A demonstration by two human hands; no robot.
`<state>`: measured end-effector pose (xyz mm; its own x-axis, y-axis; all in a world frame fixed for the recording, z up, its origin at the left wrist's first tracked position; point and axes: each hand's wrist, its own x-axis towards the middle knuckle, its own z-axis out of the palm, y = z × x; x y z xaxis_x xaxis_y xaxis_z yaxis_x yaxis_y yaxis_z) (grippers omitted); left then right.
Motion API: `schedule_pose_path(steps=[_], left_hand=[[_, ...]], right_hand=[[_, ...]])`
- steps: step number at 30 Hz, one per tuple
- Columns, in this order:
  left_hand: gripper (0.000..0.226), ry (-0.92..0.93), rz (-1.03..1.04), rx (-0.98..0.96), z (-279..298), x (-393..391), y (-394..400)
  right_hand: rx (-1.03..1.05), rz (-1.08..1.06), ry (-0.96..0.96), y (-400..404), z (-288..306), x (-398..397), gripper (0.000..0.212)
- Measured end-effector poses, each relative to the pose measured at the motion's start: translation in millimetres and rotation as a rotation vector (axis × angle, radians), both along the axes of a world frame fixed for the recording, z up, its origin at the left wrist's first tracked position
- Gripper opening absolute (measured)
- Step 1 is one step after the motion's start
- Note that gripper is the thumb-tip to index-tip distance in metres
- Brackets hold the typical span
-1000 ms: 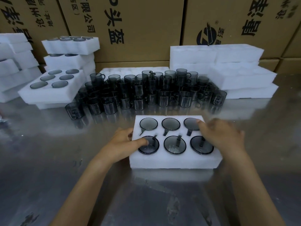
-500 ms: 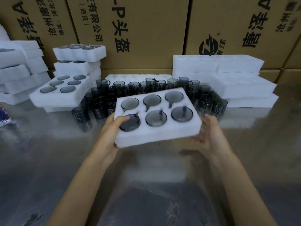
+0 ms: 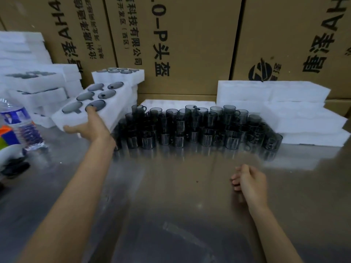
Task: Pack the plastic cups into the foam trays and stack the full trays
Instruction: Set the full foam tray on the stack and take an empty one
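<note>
The left hand (image 3: 89,126) grips the full foam tray (image 3: 98,103) by its near end, thumb on top, so level it before setting it on the stack beyond; the right hand (image 3: 247,181) hangs loosely curled, holding nothing.

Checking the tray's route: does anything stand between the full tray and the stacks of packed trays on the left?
Nothing visible does. The left hand holds the full foam tray tilted, right by the stacks of packed trays. The water bottle stands nearer, off to the side.

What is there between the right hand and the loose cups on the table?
In the head view, only bare shiny table lies between the right hand and the loose cups; nothing stands on that stretch.
</note>
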<state>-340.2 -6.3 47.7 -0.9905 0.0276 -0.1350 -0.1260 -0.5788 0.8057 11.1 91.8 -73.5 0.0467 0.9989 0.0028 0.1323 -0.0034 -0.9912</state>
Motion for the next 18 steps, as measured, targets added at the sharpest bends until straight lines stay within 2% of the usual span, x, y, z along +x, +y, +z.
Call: schedule_pose_path(steps=[3,5,8,11,18], left_hand=[[0.104,0.021,0.025,-0.099,11.1,-34.8,18.1],[0.108,0.044,-0.031,-0.144,16.3,-49.7,29.2],[0.115,0.077,-0.108,-0.449,6.7,-61.6,39.6],[0.115,0.092,-0.096,-0.721,-14.8,-66.6,40.3],[0.115,0.224,-0.097,-0.789,-35.9,-62.0,35.4]], right_hand=[[0.023,-0.006,-0.027,4.9,-1.6,-1.5,0.03],[0.036,-0.008,-0.069,9.4,-3.1,-1.9,0.03],[0.049,0.002,-0.119,13.3,-6.7,-2.6,0.03],[0.069,0.0,-0.157,15.8,-8.6,-5.0,0.03],[0.075,0.009,-0.167,18.5,-13.2,-6.7,0.026]])
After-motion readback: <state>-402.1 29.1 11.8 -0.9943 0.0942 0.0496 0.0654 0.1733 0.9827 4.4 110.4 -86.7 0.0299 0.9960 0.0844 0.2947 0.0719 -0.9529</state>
